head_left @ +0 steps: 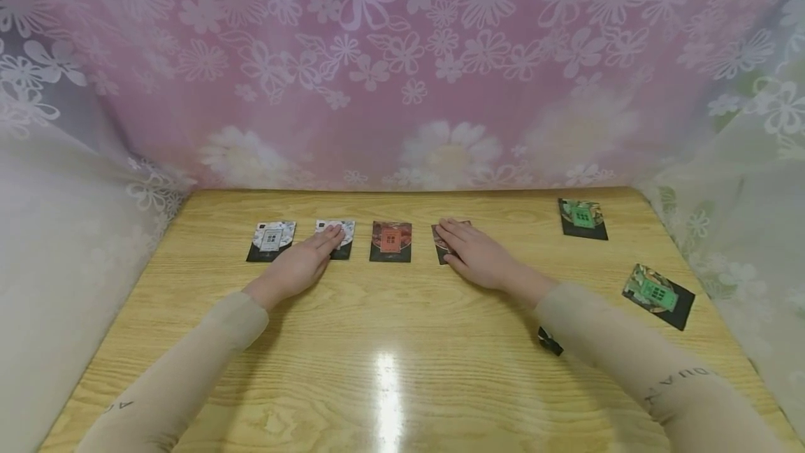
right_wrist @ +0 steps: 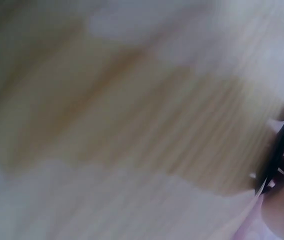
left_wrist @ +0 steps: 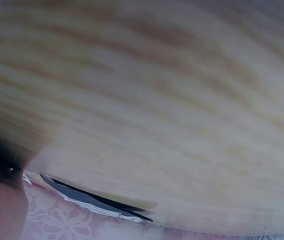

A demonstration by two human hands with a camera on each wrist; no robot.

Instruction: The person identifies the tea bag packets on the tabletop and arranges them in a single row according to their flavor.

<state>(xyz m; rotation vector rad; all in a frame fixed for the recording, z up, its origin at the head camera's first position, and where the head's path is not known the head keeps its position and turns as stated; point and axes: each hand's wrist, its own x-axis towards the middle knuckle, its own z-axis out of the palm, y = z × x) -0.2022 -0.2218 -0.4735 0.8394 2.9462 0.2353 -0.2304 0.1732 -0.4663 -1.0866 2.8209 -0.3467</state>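
In the head view, flat black sachets with coloured labels lie in a row across the table. My left hand (head_left: pixel 295 268) rests its extended fingers on a white-and-black sachet (head_left: pixel 344 250), second from the left. Another white-and-black sachet (head_left: pixel 271 241) lies just left of those fingers. My right hand (head_left: pixel 481 255) lies across a red-and-black sachet (head_left: pixel 442 255), covering most of it. Between the hands sits a second red-and-black sachet (head_left: pixel 391 242), untouched. The right wrist view catches a dark sachet edge (right_wrist: pixel 277 157) beside the fingers.
Two green-and-black sachets, one upper (head_left: pixel 583 218) and one lower and tilted (head_left: pixel 659 296), lie at the table's right side. The right sleeve (head_left: pixel 629 355) partly hides another dark sachet (head_left: pixel 550 341). Floral curtains (head_left: pixel 402 89) enclose the wooden table (head_left: pixel 327 369) at back and sides.
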